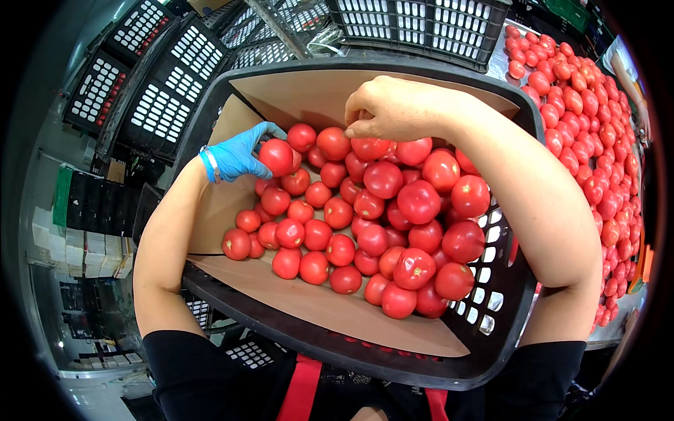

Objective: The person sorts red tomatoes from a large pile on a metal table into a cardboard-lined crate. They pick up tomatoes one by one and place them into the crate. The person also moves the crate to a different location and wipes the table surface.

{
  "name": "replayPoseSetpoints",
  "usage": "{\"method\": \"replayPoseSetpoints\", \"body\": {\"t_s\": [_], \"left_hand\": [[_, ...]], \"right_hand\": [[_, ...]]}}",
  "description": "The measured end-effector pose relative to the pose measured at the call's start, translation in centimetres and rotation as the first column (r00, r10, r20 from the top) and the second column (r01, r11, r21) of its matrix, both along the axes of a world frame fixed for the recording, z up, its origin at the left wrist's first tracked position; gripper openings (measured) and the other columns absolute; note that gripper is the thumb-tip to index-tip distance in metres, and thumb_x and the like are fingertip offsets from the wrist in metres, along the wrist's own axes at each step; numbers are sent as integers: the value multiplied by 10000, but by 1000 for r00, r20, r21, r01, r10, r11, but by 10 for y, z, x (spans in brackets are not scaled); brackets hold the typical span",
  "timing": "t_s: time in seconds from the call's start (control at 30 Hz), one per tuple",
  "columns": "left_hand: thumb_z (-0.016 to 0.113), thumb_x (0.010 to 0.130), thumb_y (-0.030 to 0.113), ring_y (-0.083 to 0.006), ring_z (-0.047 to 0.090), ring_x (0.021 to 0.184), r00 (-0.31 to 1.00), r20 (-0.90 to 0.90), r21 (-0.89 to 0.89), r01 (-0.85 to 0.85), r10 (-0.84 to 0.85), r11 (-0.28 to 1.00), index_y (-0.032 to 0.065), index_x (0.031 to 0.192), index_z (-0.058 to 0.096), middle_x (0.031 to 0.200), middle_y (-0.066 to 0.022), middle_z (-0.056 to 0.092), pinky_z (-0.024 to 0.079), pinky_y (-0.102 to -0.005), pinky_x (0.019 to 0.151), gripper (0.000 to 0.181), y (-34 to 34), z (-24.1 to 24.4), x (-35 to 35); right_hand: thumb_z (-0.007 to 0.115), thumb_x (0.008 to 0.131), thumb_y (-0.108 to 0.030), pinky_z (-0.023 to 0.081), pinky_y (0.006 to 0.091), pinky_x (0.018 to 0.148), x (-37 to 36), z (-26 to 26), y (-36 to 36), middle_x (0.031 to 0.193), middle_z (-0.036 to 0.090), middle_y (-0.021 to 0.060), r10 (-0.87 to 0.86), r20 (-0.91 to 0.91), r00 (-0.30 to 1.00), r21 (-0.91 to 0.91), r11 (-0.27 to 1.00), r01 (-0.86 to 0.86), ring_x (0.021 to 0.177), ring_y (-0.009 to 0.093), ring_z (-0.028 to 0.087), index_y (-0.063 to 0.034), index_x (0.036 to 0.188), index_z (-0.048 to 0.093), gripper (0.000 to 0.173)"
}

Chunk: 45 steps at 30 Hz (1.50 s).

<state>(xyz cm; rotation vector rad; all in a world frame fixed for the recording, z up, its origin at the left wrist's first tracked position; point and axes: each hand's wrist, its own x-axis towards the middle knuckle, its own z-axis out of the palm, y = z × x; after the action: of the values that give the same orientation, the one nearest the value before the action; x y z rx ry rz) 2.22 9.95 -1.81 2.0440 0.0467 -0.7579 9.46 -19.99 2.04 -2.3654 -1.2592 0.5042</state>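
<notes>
A black plastic crate (337,363), lined with brown cardboard (326,310), stands tilted before me and holds many red tomatoes (416,202). My left hand (239,152), in a blue glove, has its fingers around a tomato (276,156) at the crate's left side. Bare and with curled fingers, my right hand (382,110) hangs over the far tomatoes, close above one tomato (333,143). Its fingertips are partly hidden, so whether they pinch anything does not show. Pale marks show on a tomato (414,268) near the front.
Many tomatoes (590,126) cover a metal table (500,60) on the right. Another black crate (416,29) stands beyond mine. Stacked black crates (168,84) are at the upper left, some with tomatoes. At the right edge a person's arm (626,79) shows beside the table.
</notes>
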Motion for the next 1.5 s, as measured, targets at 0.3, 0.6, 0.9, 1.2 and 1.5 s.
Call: {"method": "replayPoseSetpoints", "body": {"t_s": [0.3, 0.6, 0.9, 1.2, 1.5], "left_hand": [[588, 587, -75, -200, 541, 1075, 990, -35, -279, -141, 136, 950, 77, 1278, 420, 1217, -97, 490, 524, -265, 747, 727, -5, 5, 4], [516, 671, 50, -243, 598, 985, 914, -183, -279, -401, 361, 873, 38, 1258, 456, 1146, -136, 550, 533, -352, 725, 590, 12, 0, 3], [522, 867, 352, -384, 651, 868, 915, -357, -574, -372, 186, 730, -24, 1226, 459, 1067, -235, 601, 561, -352, 603, 524, -24, 0, 4], [308, 918, 604, -397, 654, 696, 905, -424, -634, -328, 41, 701, -35, 1224, 447, 919, -276, 633, 557, -399, 602, 723, -51, 3, -5], [271, 891, 664, -325, 649, 603, 953, -273, -433, -243, 131, 868, -9, 1128, 518, 712, -207, 649, 537, -379, 537, 755, -38, 11, -4]], "right_hand": [[596, 852, -279, 501, 382, 817, 1, -2, 0, 983, 664, 163, -13, -9, 1000, -23, 1000, 13, 925, 303, 631, -29, 1023, 651, 308], [596, 851, -274, 501, 380, 815, 0, -1, 1, 976, 667, 157, -1, -1, 1000, -24, 1000, 1, 921, 298, 633, -27, 1022, 652, 305], [622, 817, -211, 487, 397, 848, -4, -10, 7, 1008, 646, 164, 47, -32, 998, 7, 999, -47, 961, 321, 613, -25, 1125, 592, 361], [682, 798, -209, 429, 390, 957, -14, -32, 23, 1222, 506, 191, 74, -112, 991, 257, 966, -43, 1131, 310, 514, -1, 1309, 387, 625], [633, 863, -200, 466, 348, 898, -14, -29, 21, 1308, 471, 156, 93, -505, 858, 334, 938, 95, 1156, 236, 499, -39, 1421, 248, 697]]}}
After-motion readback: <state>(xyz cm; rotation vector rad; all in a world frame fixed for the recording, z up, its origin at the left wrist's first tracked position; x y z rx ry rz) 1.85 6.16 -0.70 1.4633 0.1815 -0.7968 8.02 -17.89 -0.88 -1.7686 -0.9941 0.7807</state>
